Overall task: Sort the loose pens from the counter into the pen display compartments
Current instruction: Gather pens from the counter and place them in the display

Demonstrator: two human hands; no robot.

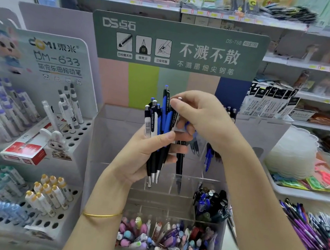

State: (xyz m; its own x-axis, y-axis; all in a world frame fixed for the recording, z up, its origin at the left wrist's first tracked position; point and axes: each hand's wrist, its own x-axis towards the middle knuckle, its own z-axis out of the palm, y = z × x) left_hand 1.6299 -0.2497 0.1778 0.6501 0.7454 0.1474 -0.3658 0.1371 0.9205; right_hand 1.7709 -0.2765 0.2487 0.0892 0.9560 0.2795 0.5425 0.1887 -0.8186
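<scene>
**A:** So, where were the pens?

**B:** A bundle of pens (161, 124), blue and black with one white, stood nearly upright in the left hand (143, 157). The push-buttons were up and the metal tips down. The fingers were curled round the middle of the barrels, with the thumb across the front.

**A:** And the other hand?

**B:** The right hand (200, 116) was at the top of the bundle, its wrist off to the right. Its fingertips pinched the upper end of one black pen (180, 162) at the bundle's right edge. That pen hung lower than the rest. I couldn't tell whether the left fingers had a hold on it too.

**A:** Which way did it lie for the next move?

**B:** Its long axis ran up and down, almost in line with the bundle. I'd judge a straight lift, or a small pull to the right, would have freed it. The right hand was the nearer one, since it was on the pen itself.

**A:** What was underneath?

**B:** The clear display (191, 178) sat directly below both hands, its compartments open at the top. The tips pointed down toward a middle compartment. Just to the right of that, one held dark pens (211, 205). The front row was packed with pastel pens (158, 236).

**A:** Any more to sort?

**B:** Loose pens (317, 233) lay on the counter to the right, well apart from both hands. To the left stood another stand of white pens (64, 110).
</scene>
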